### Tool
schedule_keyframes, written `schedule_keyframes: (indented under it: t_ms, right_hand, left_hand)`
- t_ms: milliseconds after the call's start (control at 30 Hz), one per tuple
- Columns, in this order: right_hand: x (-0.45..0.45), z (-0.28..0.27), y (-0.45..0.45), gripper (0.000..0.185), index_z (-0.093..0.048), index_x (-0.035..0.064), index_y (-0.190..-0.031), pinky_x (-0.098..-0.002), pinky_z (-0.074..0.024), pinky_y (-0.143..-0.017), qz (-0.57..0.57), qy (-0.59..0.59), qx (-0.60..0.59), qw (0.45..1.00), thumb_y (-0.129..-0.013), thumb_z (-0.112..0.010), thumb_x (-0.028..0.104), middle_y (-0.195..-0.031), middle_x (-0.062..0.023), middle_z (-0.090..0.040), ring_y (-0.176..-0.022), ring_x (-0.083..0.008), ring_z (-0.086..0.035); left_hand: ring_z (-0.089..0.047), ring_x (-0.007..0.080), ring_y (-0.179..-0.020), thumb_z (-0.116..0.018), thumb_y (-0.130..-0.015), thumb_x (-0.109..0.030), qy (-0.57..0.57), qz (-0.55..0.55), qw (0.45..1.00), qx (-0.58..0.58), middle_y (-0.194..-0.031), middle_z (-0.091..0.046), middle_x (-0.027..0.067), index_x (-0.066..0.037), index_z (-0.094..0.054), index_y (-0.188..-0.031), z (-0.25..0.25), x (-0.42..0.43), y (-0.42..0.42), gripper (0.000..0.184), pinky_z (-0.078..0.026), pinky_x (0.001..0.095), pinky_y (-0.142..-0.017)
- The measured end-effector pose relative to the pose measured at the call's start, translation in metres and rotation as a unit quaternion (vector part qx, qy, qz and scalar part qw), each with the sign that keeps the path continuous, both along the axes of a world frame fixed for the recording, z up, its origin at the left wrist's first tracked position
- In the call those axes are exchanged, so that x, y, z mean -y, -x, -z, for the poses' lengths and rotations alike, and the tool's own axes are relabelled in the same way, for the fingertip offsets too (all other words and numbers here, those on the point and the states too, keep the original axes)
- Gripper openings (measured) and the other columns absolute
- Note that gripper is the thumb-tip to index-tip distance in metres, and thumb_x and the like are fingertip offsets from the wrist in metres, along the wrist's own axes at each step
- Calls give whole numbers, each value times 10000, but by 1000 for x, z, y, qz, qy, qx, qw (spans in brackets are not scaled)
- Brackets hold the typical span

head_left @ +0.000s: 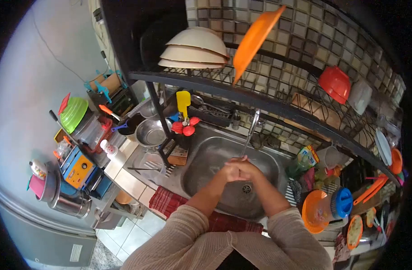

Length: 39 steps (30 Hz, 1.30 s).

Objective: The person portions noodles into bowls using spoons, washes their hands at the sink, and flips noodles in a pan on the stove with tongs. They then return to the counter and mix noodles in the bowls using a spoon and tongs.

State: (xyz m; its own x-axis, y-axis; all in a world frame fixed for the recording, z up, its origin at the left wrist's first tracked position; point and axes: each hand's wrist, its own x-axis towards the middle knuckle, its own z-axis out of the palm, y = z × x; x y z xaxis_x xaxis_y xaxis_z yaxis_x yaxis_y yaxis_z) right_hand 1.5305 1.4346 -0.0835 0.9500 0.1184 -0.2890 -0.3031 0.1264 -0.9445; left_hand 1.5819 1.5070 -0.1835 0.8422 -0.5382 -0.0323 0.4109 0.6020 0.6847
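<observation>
Over the steel sink (pixel 198 162), my left hand (pixel 230 172) and my right hand (pixel 247 168) are clasped together. My right hand lies over the left, and the fingers of each close around the other. Just above them a thin stream of water seems to run from the chrome faucet (pixel 254 121) onto the hands. Some fingers are hidden where the hands overlap. The round drain (pixel 247 189) shows in the basin below my wrists. A dark red cloth (pixel 167 201) lies along the sink's front edge, under my forearms.
A black dish rack (pixel 206 86) spans above the sink, with white bowls (pixel 194 47), an orange plate (pixel 255 40) and a red bowl (pixel 335 84). Left stands a metal bowl (pixel 152 132) near forks (pixel 158 168). Right is a blue-lidded container (pixel 341 203) beside an orange plate (pixel 315 211).
</observation>
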Motion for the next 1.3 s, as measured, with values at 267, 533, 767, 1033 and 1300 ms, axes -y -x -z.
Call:
schedule_keyframes:
  t_ms: [267,533,767,1033,1300]
  right_hand:
    - [-24,24,-34,323,-743,50,-803,-360,-493,-756,280,41,54,958,-773,-713,370,-893,-112,-670,-820,-227,-619]
    - [-23,-2,-15,361,-750,28,-741,-361,-500,-699,371,180,106,905,-809,-704,380,-705,-84,-714,-652,-216,-629]
    - [-13,8,-19,337,-676,4,-792,-335,-506,-680,385,214,204,874,-869,-706,331,-735,-87,-692,-692,-204,-652]
    - [3,23,-3,318,-623,88,-1033,-303,-472,-678,214,-121,73,966,-944,-624,393,-924,-4,-638,-772,-133,-591]
    - [-28,4,14,332,-629,90,-991,-294,-457,-605,211,-132,-39,968,-959,-609,420,-827,-14,-623,-679,-124,-576]
  left_hand:
    - [-537,206,-1096,-397,-1011,-438,23,54,977,-205,-1118,-598,62,-94,-588,-1204,-62,9,-1,439,-428,356,-941]
    - [-633,208,-794,-503,-988,-440,-190,-84,978,-31,-946,-682,70,-83,-685,-982,-36,24,-9,401,-500,355,-713]
    - [-610,222,-986,-475,-1006,-380,-448,-106,862,211,-1089,-639,62,-79,-566,-1223,-97,0,22,382,-494,359,-864]
    - [-623,161,-781,-560,-995,-197,-140,-158,977,-38,-952,-670,51,-35,-648,-1076,-61,0,19,201,-508,285,-669]
    - [-606,184,-631,-531,-1011,-273,-354,-259,896,74,-702,-645,86,-7,-687,-890,-37,-8,8,331,-458,349,-562]
